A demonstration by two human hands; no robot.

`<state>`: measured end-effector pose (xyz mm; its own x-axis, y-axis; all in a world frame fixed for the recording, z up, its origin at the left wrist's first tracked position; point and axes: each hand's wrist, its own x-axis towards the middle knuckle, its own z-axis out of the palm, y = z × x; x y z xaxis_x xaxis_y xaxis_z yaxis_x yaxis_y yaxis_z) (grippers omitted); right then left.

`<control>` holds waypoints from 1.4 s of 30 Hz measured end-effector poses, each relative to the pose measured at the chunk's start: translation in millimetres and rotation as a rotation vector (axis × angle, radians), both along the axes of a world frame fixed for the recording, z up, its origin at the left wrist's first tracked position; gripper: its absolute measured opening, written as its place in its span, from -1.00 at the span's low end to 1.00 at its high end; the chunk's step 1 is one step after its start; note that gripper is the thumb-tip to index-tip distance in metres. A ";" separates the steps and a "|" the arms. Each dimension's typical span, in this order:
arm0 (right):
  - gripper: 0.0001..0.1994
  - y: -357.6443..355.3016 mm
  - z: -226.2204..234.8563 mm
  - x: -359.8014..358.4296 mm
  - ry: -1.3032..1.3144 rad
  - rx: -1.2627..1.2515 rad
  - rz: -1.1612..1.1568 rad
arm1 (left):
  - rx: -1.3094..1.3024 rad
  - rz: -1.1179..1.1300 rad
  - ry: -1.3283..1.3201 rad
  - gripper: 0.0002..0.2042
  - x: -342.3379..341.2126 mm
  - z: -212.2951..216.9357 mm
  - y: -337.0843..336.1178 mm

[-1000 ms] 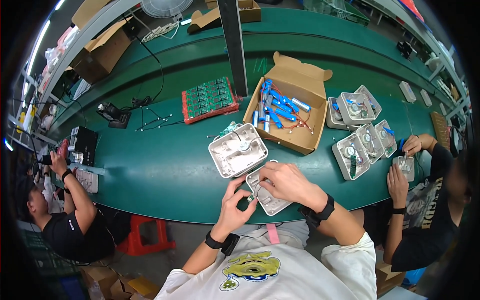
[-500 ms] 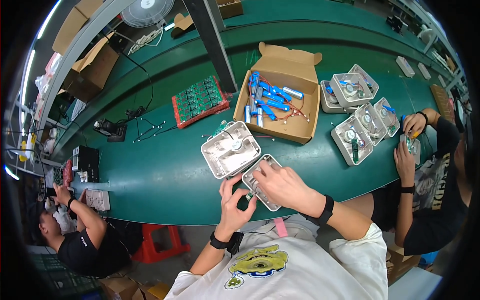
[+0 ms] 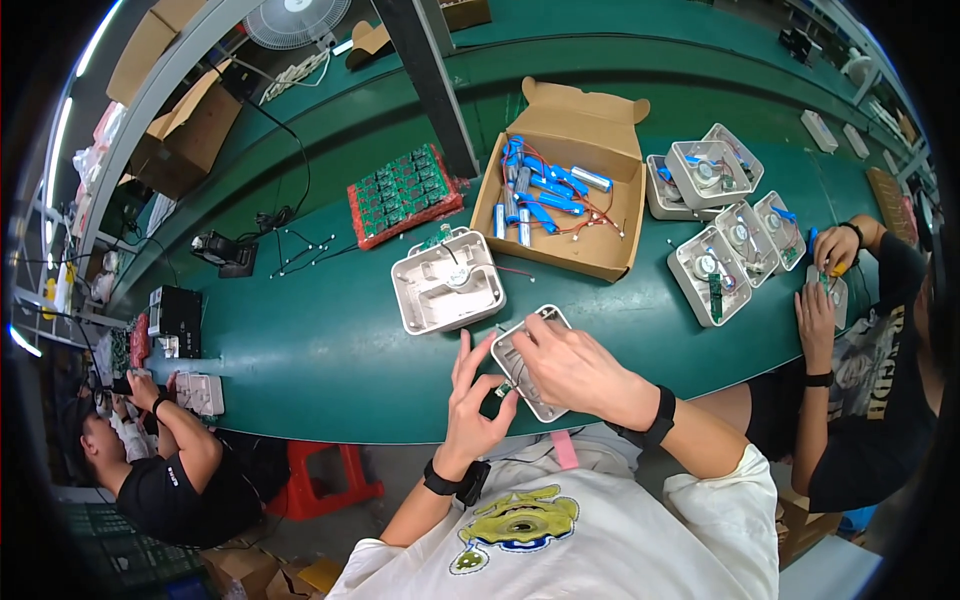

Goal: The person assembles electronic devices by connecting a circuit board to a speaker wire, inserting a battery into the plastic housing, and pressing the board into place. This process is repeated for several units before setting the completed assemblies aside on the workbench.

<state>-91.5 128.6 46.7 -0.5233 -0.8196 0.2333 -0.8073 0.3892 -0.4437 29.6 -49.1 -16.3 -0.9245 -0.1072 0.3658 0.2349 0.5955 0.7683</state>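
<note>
My left hand (image 3: 472, 412) pinches a small green circuit board (image 3: 503, 390) between thumb and forefinger, at the near left edge of a shallow white plastic housing (image 3: 546, 408). My right hand (image 3: 578, 368) reaches over this housing with its fingers bent down inside. Those fingertips are hidden, so what they grip cannot be made out. Just beyond, to the left, a deeper white housing (image 3: 425, 312) lies open side up on the green table. A round white part (image 3: 457, 277) with a wire sits in it, and another green board (image 3: 437, 238) rests at its far edge.
An open cardboard box (image 3: 610, 262) holds blue batteries (image 3: 555, 187) with red wires. Left of it is a stack of green circuit boards (image 3: 400, 190) on red wrap. Several filled white housings (image 3: 708, 272) stand to the right. Co-workers sit at both sides, one's hand (image 3: 815, 315) on a housing.
The deeper housing has shifted away and left, leaving a gap to the shallow one. Both my hands stay at the shallow housing, with the small board still in my left fingers.
</note>
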 end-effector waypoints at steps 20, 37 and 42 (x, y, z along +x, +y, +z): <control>-0.94 59.4 17.6 -5.7 -1.036 -0.880 -0.307 | 0.122 -0.065 -0.133 -0.84 -35.8 19.9 19.0; -0.89 82.7 25.1 -1.1 -1.102 -0.912 -0.384 | 0.147 -0.065 -0.188 -0.86 -58.1 21.4 40.9; -0.88 79.6 27.8 4.6 -1.100 -0.905 -0.400 | 0.161 -0.062 -0.165 -0.85 -57.1 23.9 44.2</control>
